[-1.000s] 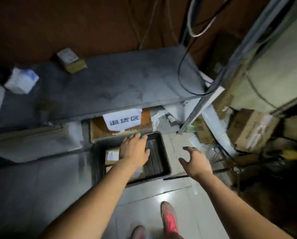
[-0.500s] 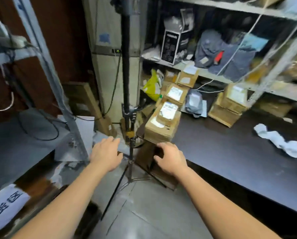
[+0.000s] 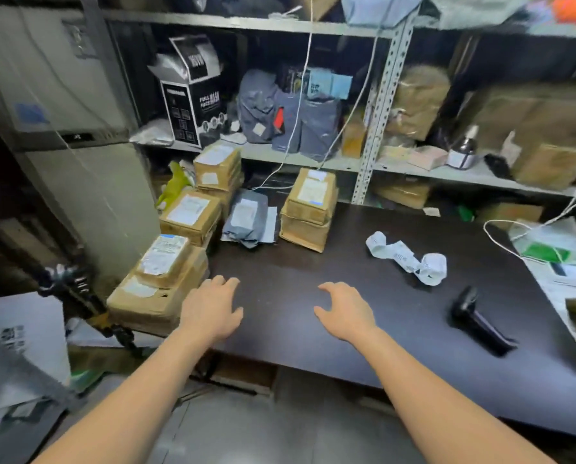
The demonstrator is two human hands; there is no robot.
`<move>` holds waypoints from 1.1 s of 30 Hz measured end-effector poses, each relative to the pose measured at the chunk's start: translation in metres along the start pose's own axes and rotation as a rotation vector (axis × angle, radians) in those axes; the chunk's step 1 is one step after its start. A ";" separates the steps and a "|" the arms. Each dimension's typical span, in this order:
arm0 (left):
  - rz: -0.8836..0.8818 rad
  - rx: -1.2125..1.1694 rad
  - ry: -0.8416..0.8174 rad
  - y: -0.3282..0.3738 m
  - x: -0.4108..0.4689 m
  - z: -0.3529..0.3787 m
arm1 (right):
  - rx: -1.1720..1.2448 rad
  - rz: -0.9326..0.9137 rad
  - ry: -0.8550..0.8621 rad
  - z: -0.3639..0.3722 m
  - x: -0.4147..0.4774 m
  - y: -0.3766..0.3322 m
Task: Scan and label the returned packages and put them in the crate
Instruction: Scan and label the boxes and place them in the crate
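While the left hand point(image 3: 211, 309) and the right hand point(image 3: 345, 313) hover side by side over the near edge of the dark table point(image 3: 313, 343), both are palm down with fingers loosely spread and relaxed, holding nothing. Labelled cardboard packages run along the table's left side. The near stack point(image 3: 159, 283), a small box on a larger one, sits just beside the left hand. Behind it come the middle stack point(image 3: 189, 216) and the far stack point(image 3: 218, 165). A grey bag point(image 3: 248, 219) with a white label lies flat between those and the centre stack point(image 3: 308, 209) of 2 boxes, which stands at the back near the shelf point(image 3: 313, 160). Right of the hands, a crumpled paper strip point(image 3: 407, 256) and a black scanner point(image 3: 477, 319) lie well apart from them.
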State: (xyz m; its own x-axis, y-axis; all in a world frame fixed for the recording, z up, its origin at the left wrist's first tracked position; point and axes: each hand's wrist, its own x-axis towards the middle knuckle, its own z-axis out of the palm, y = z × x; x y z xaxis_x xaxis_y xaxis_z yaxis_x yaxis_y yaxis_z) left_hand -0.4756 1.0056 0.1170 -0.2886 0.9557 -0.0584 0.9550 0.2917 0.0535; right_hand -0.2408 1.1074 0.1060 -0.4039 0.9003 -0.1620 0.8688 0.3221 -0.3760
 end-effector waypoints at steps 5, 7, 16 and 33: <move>-0.004 -0.057 -0.028 0.047 0.074 0.003 | 0.072 0.071 0.004 -0.022 0.054 0.051; -0.011 -0.121 -0.024 0.056 0.113 0.004 | 0.135 0.095 0.009 -0.026 0.084 0.062; -0.148 -0.600 0.016 0.073 0.295 0.008 | 0.590 0.276 0.100 -0.052 0.238 0.062; -0.012 -1.065 0.054 0.135 0.329 -0.002 | 1.062 0.113 0.093 -0.067 0.287 0.082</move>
State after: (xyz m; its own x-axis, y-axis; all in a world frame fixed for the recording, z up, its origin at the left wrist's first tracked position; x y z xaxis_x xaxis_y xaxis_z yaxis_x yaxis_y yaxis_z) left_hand -0.4422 1.3589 0.1074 -0.3248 0.9455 -0.0220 0.4079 0.1610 0.8987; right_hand -0.2662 1.4118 0.0898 -0.2741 0.9423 -0.1923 0.1880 -0.1436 -0.9716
